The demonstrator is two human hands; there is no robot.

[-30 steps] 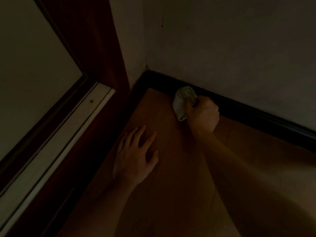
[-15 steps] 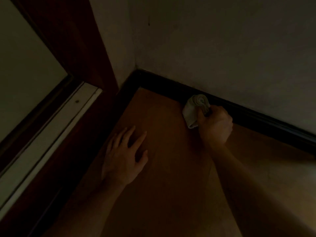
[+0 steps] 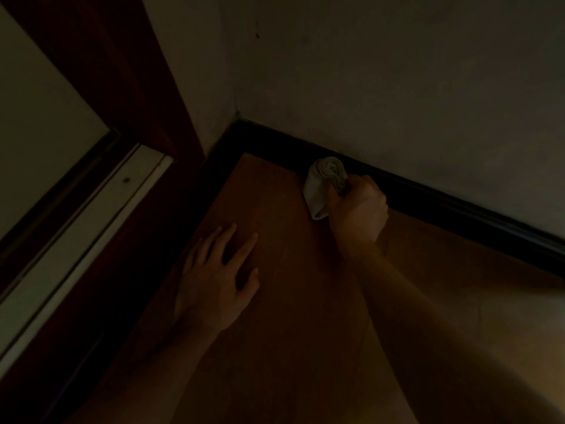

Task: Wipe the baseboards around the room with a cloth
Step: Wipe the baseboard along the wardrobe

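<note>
Bunched cloth (image 3: 324, 186) gripped in right hand (image 3: 357, 214), pressed against baseboard (image 3: 458, 206); left hand (image 3: 218, 280) spread flat on floor (image 3: 293, 332).

Wooden floor (image 3: 290, 316), warm brown, dim light. Faint board seams run toward the corner. My left hand (image 3: 218, 280) lies flat on it, palm down, fingers spread and pointing toward the wall. Black baseboard (image 3: 458, 209) borders the floor on two sides and meets in the far corner. The bunched cloth (image 3: 321, 185) gripped in my right hand (image 3: 357, 215) hangs at the floor's edge against the baseboard. Cannot tell whether its lower end touches the boards.
</note>
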